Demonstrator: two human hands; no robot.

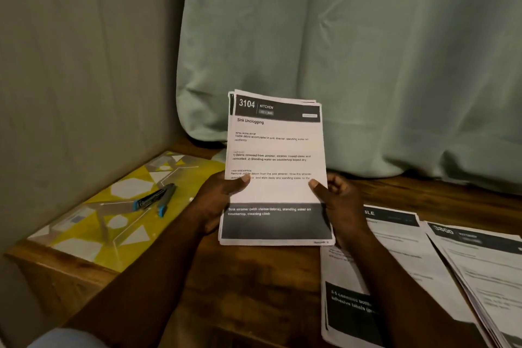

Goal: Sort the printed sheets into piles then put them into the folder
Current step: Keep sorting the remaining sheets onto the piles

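So, well out to the left of our left hand sits what we take for the folder (118, 206), yellow with pale shapes, flat on the worktop (254, 291), with two dark pens (158, 198) with blue ends lying on it. Our left hand (223, 192) grips the lower left edge of the held stack (275, 167), thumb on the front, fingers curled behind. The stack is up off the worktop between both hands, tilted toward us, long axis running up and away, top sheet reading 3104 KITCHEN, Sink Unclogging. Our right hand (336, 195) pinches the lower right edge the same way.

The bit that matters: both sorted piles lie right of and below the right hand. The near pile (395, 257) is just beside that wrist and the far pile (485, 263) is further right, the two touching. The far one's header is blurry but looks like KITCHEN, so we reckon the top sheet heads there, and the right hand is the closer one.
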